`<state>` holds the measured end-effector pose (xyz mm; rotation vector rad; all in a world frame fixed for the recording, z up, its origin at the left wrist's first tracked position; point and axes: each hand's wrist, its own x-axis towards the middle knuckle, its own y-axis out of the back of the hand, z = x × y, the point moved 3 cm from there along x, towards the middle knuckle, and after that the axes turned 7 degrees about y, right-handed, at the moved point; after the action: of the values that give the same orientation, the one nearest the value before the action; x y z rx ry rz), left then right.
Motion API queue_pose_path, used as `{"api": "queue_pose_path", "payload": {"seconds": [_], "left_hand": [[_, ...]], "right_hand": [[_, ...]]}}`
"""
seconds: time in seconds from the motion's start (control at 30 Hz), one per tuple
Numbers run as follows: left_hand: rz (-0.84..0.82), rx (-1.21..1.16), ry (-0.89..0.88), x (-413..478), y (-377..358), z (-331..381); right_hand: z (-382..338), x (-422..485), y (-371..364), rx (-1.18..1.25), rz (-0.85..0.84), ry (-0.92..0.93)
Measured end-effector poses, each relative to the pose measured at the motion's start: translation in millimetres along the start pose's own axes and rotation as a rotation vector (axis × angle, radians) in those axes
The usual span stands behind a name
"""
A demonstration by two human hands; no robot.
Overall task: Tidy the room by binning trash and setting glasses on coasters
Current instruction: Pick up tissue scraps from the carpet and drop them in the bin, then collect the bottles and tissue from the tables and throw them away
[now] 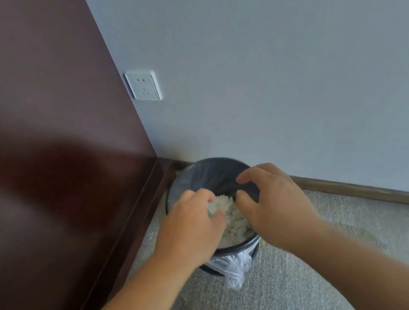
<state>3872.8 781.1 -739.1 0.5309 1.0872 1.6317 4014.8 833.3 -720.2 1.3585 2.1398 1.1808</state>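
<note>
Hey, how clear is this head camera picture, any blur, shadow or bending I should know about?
Head view: the dark wood panel at left is smeared and carries soft shadow; both forearms blur toward the bottom edge; the wall and baseboard lines bow from the wide lens; light is flat and dim, without glare; the left hand, right hand and white trash over the bin are fairly sharp.

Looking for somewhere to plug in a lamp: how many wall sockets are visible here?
1. The wall socket sits on the grey wall, beside the dark wooden panel, above the bin. Others may lie outside the view.
</note>
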Motion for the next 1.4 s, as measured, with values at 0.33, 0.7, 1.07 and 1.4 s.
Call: {"api": "queue_pose_path", "payload": {"seconds": [0.33, 0.7, 1.07, 1.4], "left_hand": [[-0.015, 0.108, 0.028, -111.9, 262.8, 142.9], [0.290, 0.277, 0.172, -274.4, 490.4, 277.6], [0.536, 0.254, 0.432, -416.2, 562.9, 299.7], [0.748, 0.245, 0.666, -625.1, 610.3, 232.0]], "right_hand": [[-201.6, -3.7, 239.7, -0.078, -0.142, 0.050], [-368.4, -36.7, 459.1, -0.187, -0.250, 0.330], [-485.3, -111.3, 506.2, -0.157, -0.307, 0.679], [-641.8, -248.1, 477.1, -0.088, -0.363, 0.996]]}}
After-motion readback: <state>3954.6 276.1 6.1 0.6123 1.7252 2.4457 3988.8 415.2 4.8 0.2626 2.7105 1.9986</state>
